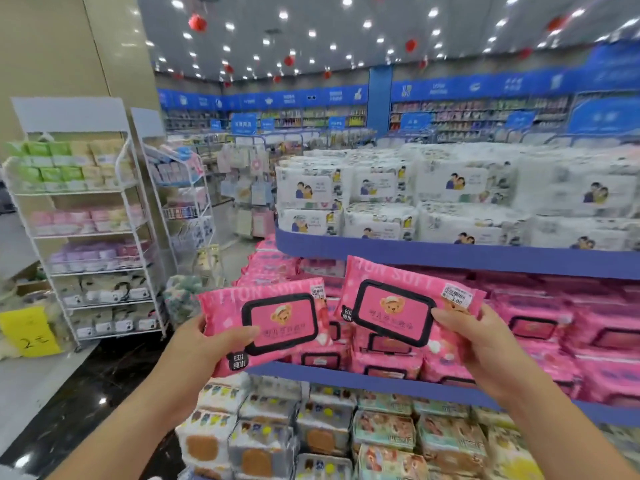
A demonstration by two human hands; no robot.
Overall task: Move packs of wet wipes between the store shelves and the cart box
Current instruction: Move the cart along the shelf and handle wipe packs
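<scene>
Each hand pinched one pink wipes pack, left hand (pixel 211 341) on the left pack (pixel 266 323), right hand (pixel 474 337) on the right pack (pixel 401 306), which looked soft, light and best held by an edge.

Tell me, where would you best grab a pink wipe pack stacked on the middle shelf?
Likely by a short end, coming from the aisle side: the shelf packs lie flat, stacked, edges facing out. The left hand holds the left pack and the right hand the right pack that way, thumb on top.

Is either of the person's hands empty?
No: the left hand grips the left pink pack and the right hand grips the right pink pack.
</scene>
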